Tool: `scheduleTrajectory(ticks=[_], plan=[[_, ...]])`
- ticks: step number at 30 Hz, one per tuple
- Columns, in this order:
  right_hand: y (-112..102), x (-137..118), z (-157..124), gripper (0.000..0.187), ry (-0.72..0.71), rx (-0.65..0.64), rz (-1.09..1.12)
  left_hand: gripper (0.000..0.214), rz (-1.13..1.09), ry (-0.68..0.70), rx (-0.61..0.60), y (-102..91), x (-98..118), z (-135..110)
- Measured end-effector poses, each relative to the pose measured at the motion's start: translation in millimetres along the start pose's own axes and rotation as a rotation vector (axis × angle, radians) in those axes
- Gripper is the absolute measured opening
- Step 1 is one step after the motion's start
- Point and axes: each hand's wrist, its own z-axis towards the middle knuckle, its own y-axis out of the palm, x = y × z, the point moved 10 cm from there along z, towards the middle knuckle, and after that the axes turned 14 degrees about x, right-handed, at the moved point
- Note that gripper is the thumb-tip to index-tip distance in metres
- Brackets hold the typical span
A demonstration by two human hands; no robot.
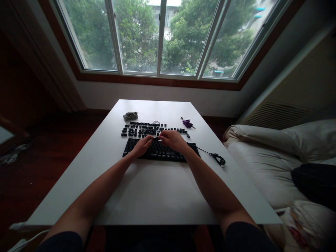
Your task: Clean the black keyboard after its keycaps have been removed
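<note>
A black keyboard (168,154) lies across the middle of the white table, with its cable leading off to the right. Over its back edge, my left hand (143,145) is closed in a pinch on a small black keycap (156,138), seen only in part between the hands. My right hand (173,139) meets it from the other side, its fingers pinched together near the same keycap; whatever else they hold is hidden. Just behind the keyboard, many loose black keycaps (133,131) lie in rough rows. A thin wire loop (156,123) rests among them.
A crumpled grey cloth (130,116) sits at the back left of the table (126,196). At the back right is a purple cloth (187,123) with a thin stick-like thing. The bundled cable (218,159) lies at the right, near a pale sofa (262,168).
</note>
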Motion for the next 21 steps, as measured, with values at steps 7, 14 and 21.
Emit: scheduleTrajectory(ticks=[7, 14, 21], plan=[[-1, 9, -1, 0.020, 0.051, 0.050, 0.098, 0.022, -0.246, -0.060, -0.030, -2.9, 7, 1], [10, 76, -32, 0.027, 0.282, 0.116, 0.308, 0.022, -0.293, -0.084, 0.050, -13.2, -2, 6], [-3, 114, -72, 0.036, 0.385, 0.389, 0.331, 0.027, -0.276, -0.118, 0.141, -19.0, -19, 12]])
